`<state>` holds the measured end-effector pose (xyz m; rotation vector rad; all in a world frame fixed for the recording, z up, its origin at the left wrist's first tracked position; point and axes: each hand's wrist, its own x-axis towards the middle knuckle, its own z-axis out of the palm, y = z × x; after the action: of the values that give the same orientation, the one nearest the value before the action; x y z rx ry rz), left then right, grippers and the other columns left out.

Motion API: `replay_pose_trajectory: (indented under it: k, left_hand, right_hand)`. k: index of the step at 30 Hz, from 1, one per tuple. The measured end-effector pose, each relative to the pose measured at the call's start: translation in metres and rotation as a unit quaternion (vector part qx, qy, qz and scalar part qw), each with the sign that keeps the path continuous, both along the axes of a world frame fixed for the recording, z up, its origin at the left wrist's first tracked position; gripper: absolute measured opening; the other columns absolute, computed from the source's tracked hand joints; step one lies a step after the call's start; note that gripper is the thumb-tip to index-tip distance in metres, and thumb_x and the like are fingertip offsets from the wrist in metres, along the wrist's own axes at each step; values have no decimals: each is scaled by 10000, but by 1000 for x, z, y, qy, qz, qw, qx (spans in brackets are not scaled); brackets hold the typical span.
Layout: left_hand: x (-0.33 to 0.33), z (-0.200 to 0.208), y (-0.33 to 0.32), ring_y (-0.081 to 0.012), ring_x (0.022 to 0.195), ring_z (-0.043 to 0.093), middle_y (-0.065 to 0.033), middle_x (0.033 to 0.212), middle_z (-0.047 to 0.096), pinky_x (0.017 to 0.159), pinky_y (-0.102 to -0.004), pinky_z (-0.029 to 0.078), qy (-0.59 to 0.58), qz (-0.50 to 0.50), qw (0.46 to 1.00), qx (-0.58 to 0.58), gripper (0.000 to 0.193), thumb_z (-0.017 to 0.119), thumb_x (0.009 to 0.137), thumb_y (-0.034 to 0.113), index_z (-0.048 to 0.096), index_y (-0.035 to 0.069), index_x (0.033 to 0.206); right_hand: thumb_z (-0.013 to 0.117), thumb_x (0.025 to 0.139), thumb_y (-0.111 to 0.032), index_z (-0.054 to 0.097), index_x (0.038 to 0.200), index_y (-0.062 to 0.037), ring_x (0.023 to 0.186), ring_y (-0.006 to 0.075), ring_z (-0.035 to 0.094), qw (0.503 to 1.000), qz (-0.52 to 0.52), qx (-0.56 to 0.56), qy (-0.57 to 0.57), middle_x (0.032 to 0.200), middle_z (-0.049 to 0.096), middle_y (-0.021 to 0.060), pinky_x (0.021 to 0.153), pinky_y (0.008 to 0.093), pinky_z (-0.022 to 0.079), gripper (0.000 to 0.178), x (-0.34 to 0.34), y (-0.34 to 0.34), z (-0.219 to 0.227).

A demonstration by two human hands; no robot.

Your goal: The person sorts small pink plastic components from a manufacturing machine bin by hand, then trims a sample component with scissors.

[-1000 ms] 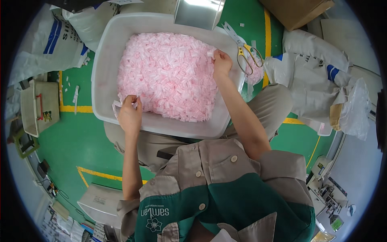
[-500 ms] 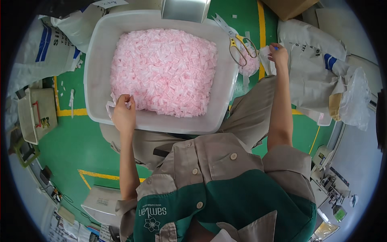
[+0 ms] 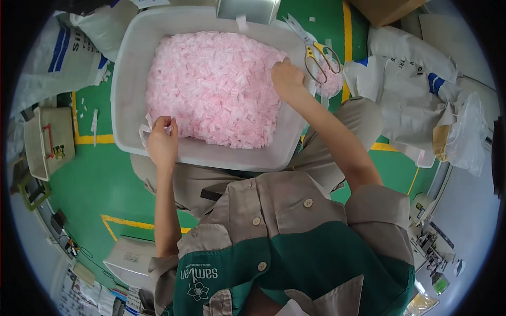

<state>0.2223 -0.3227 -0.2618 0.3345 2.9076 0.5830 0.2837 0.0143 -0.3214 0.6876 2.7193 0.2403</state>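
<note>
A large translucent white plastic tub (image 3: 129,100) in front of me holds a heap of small pale pink and white pieces (image 3: 213,87). At its near left corner, my left hand (image 3: 162,142) has thumb and fingers pinched on a white strip (image 3: 143,132), which hangs over the rim side. My right hand (image 3: 289,81) is over the right edge of the heap with its fingers curled closed. What those fingers hold, if anything, is hidden. Large scissors with yellow handles (image 3: 316,57) lie by the tub's right rim, blades partly apart.
A metal chute (image 3: 247,9) juts over the tub's far edge, with a small white piece (image 3: 241,22) below it. A clear bag of pink pieces (image 3: 330,79) sits under the scissors. White sacks (image 3: 400,79) stand right, another sack (image 3: 74,58) left; a bin (image 3: 52,142) is at left.
My right hand has swung left from beside the sacks to the heap's right edge. A white piece now shows below the chute. My left hand has stayed at the near left corner.
</note>
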Motion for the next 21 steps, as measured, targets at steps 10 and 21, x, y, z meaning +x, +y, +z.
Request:
replay_pose_trajectory:
  k: [10,21]
  left_hand:
    - [1,-1,-3,-298,800,676,-94,911,698,659,-401,510,-7,13,1000,23,162,637,877,233,649,78,924]
    - [3,-1,-4,-287,786,678,-77,915,701,640,-399,511,3,6,1000,14,169,638,873,250,641,88,919]
  right_hand:
    - [612,823,-120,689,1030,-54,929,261,620,989,57,86,-106,1017,611,120,573,372,539,230,-3,4,-15]
    - [623,904,-234,688,983,-92,794,318,655,929,-91,21,357,892,684,121,684,399,509,175,56,102,144]
